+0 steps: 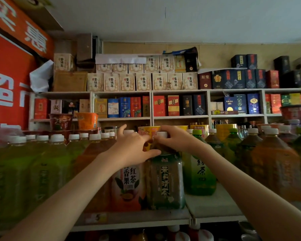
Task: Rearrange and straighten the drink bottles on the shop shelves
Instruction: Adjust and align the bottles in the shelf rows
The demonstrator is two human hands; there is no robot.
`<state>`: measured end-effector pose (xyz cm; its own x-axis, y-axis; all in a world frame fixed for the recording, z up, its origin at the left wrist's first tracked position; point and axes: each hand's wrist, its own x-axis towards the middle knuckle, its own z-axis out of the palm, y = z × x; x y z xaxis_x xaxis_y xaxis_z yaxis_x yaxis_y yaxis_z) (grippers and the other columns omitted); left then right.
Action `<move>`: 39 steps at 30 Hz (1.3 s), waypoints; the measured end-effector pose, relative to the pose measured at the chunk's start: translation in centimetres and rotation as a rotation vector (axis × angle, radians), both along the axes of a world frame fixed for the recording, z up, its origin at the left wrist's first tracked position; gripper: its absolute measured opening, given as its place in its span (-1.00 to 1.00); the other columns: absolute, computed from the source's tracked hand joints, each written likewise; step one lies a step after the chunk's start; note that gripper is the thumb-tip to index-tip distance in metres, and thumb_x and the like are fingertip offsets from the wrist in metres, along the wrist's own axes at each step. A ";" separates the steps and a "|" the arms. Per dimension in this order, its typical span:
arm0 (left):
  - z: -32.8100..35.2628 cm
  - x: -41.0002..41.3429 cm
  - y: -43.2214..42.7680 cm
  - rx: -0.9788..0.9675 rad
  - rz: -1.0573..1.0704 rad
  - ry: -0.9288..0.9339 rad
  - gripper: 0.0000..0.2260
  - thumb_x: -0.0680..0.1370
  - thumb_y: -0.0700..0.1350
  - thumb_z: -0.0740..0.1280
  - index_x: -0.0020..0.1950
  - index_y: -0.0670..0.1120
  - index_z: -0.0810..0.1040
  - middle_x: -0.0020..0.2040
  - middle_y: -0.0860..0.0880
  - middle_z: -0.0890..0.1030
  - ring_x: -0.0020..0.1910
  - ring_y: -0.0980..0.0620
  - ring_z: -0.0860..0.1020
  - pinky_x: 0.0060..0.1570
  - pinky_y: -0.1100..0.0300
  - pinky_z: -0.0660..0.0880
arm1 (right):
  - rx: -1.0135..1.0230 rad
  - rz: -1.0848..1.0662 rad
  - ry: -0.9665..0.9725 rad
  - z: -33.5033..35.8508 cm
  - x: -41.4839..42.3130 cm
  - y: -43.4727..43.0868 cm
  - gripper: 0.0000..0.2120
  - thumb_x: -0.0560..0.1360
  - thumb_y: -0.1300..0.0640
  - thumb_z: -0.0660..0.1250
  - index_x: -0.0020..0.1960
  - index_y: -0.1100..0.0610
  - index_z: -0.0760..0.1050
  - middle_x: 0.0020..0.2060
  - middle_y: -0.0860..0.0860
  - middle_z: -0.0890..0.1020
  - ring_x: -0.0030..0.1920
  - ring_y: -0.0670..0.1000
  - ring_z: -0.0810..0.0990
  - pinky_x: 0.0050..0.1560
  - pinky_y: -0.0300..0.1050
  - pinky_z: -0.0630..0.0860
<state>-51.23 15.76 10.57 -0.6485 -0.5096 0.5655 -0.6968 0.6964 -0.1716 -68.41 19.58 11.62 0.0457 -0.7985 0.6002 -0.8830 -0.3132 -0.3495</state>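
A large dark-green tea bottle (165, 181) with a white cap stands at the front edge of the white shelf (215, 207). My right hand (170, 138) is closed over its cap and neck. My left hand (134, 148) grips its shoulder from the left, thumb across the front. Just left of it stands a red-orange fruit tea bottle (127, 186), partly hidden by my left forearm. To the right, set further back, stands a bright green tea bottle (198, 171).
Rows of large green and amber bottles (42, 171) fill the shelf on the left, and more amber ones (274, 166) on the right. Instant noodle cups (87, 120) sit behind. Boxed liquor (142, 82) lines the wall shelves. More bottles sit on the shelf below.
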 end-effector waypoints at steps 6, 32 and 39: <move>-1.0 -1.3 0.8 0.056 0.009 0.032 -0.41 0.47 0.41 -0.02 0.39 0.14 0.31 0.17 0.08 0.57 0.34 0.04 0.37 0.40 -0.17 -0.25 | -0.023 -0.078 -0.011 -1.0 -0.7 2.1 -0.63 0.52 -0.17 0.22 0.20 0.04 0.42 -0.07 -0.01 0.57 -0.08 -0.04 0.57 -0.07 -0.14 0.56; -5.8 -7.6 6.5 -0.303 0.069 -0.472 -0.37 0.45 0.15 0.36 0.44 -0.07 0.29 0.49 -0.11 0.14 0.49 -0.17 -0.08 0.39 -0.24 -0.19 | -0.030 -0.610 -0.541 -11.8 -7.1 1.8 0.16 0.26 -0.23 0.49 0.48 0.12 -0.24 0.42 0.19 0.12 0.37 0.22 0.29 0.23 0.06 0.41; -6.1 -7.7 6.7 -0.321 0.077 -0.460 -0.38 0.46 0.18 0.33 0.44 -0.06 0.29 0.48 -0.10 0.17 0.49 -0.16 -0.06 0.39 -0.23 -0.14 | -0.036 -0.646 -0.520 -11.8 -6.8 2.2 0.08 0.27 -0.23 0.48 0.46 0.15 -0.13 0.36 0.20 0.22 0.31 0.21 0.36 0.14 0.05 0.46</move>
<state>-58.94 22.49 4.51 -0.8325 -0.4142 0.3680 -0.5471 0.5092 -0.6644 -75.17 21.79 -0.20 -0.7058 -0.5523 0.4435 -0.6213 0.1819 -0.7622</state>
